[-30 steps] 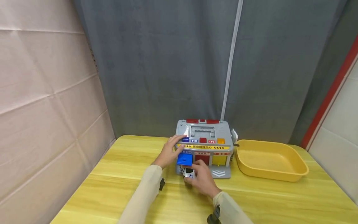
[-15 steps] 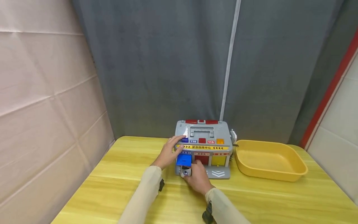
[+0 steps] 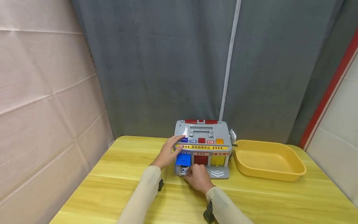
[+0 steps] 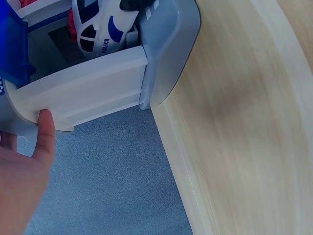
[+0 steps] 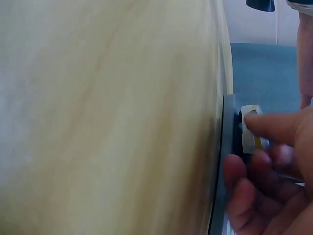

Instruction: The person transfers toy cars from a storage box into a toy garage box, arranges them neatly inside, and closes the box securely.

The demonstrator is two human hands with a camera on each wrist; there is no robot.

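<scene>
A grey toy rescue station (image 3: 208,140) stands on the table, its blue door (image 3: 183,160) raised at the left bay. In that doorway sits a white toy police car (image 3: 183,170) with dark stars; POLICE lettering shows on the car (image 4: 105,29) in the left wrist view. My right hand (image 3: 199,178) holds the car from the right, thumb on its end (image 5: 248,132) and the other fingers curled beside it. My left hand (image 3: 167,152) rests on the station's left front corner, fingers stretched over the roof by the blue button. One fingertip touches the side wall (image 4: 93,93).
A yellow plastic tub (image 3: 269,174) stands right of the station. A red door (image 3: 201,160) and a yellow door (image 3: 218,160) are down on the other bays. Behind the table hangs a grey curtain (image 3: 156,68); a pale wall covering (image 3: 47,118) is at left.
My right hand has moved leftward with the car, which has turned from a slant to straight and slid farther in under the blue door. The left hand stays on the station.
</scene>
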